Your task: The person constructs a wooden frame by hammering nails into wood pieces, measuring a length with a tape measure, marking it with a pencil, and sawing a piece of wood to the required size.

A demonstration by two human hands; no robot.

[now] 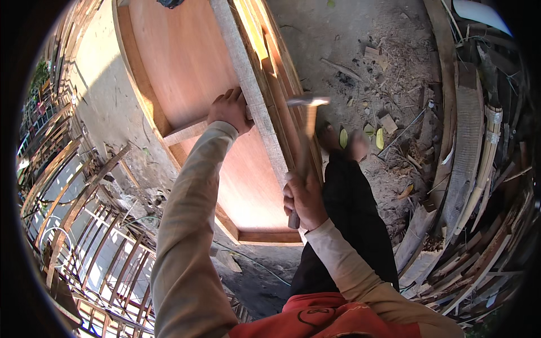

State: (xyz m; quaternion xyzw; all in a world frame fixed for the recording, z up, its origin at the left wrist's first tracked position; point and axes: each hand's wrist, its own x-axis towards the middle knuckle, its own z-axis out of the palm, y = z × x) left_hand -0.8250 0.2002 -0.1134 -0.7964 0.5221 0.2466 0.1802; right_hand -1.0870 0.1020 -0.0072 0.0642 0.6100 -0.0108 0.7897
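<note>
My right hand (305,201) is wrapped round the handle of a hammer (310,121), which is raised with its metal head beside the long wooden rail. My left hand (230,111) is curled over the end of a wooden crosspiece (186,133), against the inner side of the rail (248,70). Part of that end is hidden under my fingers. The crosspiece spans a long wooden frame (141,93) backed by a reddish plywood panel (183,56). No nail can be made out near the hammer head.
Beside the rail lie more long wooden strips (273,73). My feet (356,145) stand on dirt strewn with wood scraps and leaves. Planks and sticks (465,152) are piled at the right. Slatted wood (107,253) fills the lower left. A dark object (169,3) rests at the panel's far end.
</note>
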